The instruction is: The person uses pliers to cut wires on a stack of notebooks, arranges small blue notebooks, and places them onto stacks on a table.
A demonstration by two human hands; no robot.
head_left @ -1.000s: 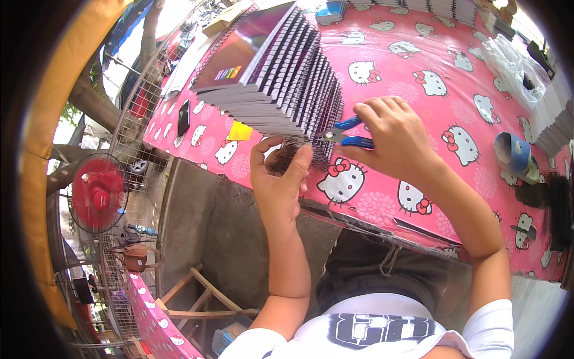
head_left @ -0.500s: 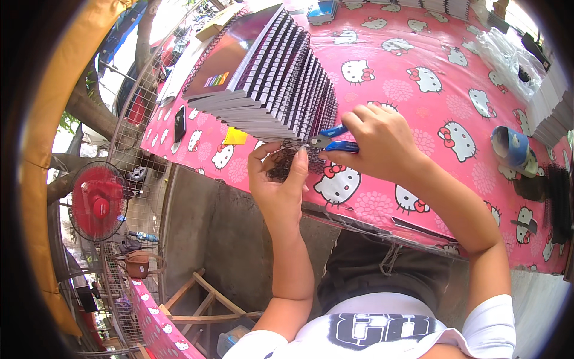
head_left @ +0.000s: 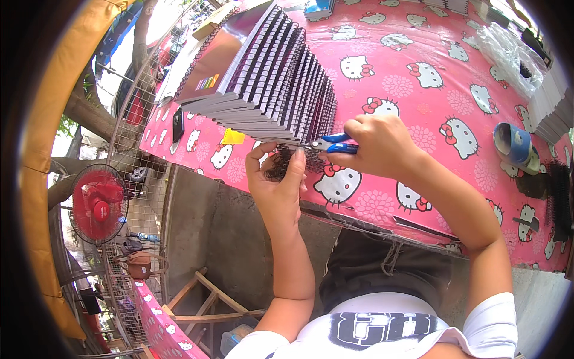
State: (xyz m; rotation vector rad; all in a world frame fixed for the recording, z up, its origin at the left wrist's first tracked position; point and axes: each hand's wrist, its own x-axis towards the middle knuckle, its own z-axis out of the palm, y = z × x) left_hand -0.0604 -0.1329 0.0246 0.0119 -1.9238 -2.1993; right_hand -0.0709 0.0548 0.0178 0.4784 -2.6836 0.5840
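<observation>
1. Pinching a bunch of dark wire coil (head_left: 280, 163), the fingers of the left hand (head_left: 276, 185) curl around it, thumb on one side and the other fingers pressed close together on the other. The coil sits just below the near end of the stack of notebooks (head_left: 269, 78), likely so the loose bits stay gathered in one spot.
2. Next to that coil, on its right, the right hand (head_left: 378, 143) squeezes the blue handles of small pliers (head_left: 332, 143). Its fingers are wrapped tight round the handles. The metal tip points at the wire binding at the near end of the stack, where it can nip the wire.
3. The notebooks lie fanned like fallen dominoes, each one leaning on the next, so every black spiral edge shows and is easy to reach.
4. Under the stack is a table with a pink cloth (head_left: 430, 107) printed with white cat faces. Far to the right of the stack lies a blue roll of tape (head_left: 513, 146), with more black coils (head_left: 559, 191) beyond it.
5. Left of the stack, past the table edge, stands a wire fence (head_left: 140, 179), a red fan (head_left: 98, 203) and a tree trunk (head_left: 89, 113). The floor below is grey concrete.
</observation>
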